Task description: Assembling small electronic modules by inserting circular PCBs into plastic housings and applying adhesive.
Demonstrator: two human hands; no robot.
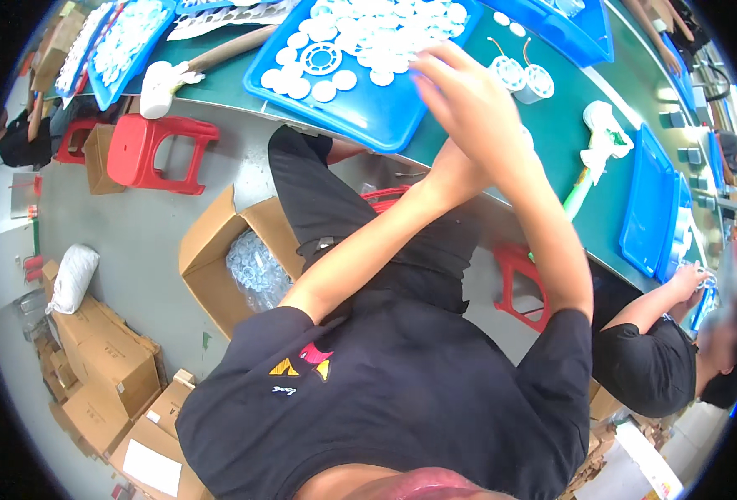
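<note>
My right hand (467,96) reaches over the right edge of a blue tray (360,122). Its fingers are stretched and a little apart above white round discs (367,37), and nothing shows in them. A white ring-shaped part with slots (321,58) lies among the discs. My left hand (460,173) is below, at the table's near edge, crossed under my right forearm. That forearm hides its fingers, so what it holds cannot be made out. A bit of something white (527,136) peeks out just right of the forearm. Two white round parts with wires (523,79) lie right of the tray.
A green-handled tool wrapped in white (598,154) and a blue bin (564,29) are on the green table (552,133). Another wrapped tool (164,87) lies left. Blue trays (648,200) stand near a co-worker (656,358). An open carton (210,258) and red stool (156,150) are on the floor.
</note>
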